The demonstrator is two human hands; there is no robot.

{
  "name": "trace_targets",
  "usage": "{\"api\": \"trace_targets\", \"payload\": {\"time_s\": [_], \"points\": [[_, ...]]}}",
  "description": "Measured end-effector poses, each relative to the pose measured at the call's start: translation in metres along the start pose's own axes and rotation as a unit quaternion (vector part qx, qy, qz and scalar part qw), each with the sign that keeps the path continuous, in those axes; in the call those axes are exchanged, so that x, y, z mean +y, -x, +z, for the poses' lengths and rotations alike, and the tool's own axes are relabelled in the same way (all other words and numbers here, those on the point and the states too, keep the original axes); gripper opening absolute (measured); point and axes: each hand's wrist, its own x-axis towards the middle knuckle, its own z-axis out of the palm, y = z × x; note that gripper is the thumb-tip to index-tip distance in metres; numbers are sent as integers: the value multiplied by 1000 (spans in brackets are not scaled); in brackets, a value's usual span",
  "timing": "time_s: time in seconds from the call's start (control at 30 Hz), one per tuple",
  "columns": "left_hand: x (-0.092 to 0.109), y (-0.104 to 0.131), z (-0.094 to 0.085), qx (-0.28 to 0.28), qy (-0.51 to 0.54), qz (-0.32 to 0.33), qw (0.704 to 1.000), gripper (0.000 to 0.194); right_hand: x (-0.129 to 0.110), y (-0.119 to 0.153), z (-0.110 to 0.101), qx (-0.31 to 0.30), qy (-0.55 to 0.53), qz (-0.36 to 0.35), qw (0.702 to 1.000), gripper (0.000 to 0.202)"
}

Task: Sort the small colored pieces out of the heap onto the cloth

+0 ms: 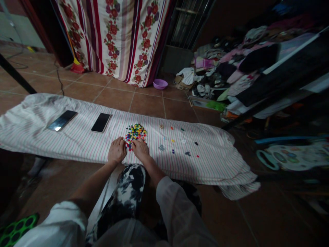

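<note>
A pile of small multicoloured pieces [136,131], like beads or tiny buttons, lies on a striped cloth [84,128]. My left hand [117,150] rests at the pile's left edge, palm down, its fingers loosely bent and apparently holding nothing. Over the near side of the pile is my right hand [140,148], fingers curled down among the pieces; the fingertips are hidden. Right of it, small groups sorted by colour sit apart on the cloth, among them a grey group [161,148], a yellow group [173,140], a white group [183,141] and a red piece [197,156].
Left of the pile lie a phone [102,122] and another dark phone [63,120]. Beyond the cloth-covered surface are a tiled floor, a purple basin [160,84], a floral curtain [123,41] and a red dustpan [77,68]. Heaped clothes [205,65] stand at the right.
</note>
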Motion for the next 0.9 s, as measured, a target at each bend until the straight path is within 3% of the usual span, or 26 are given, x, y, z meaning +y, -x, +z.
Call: {"api": "trace_targets", "payload": {"time_s": [0.47, 0.9], "points": [[0, 1, 0, 7, 1, 3, 1000, 19, -2, -1, 3, 12, -1, -4, 1000, 20], [-1, 0, 1, 5, -4, 8, 1000, 20, 16, -4, 12, 76, -137, -24, 987, 22]]}}
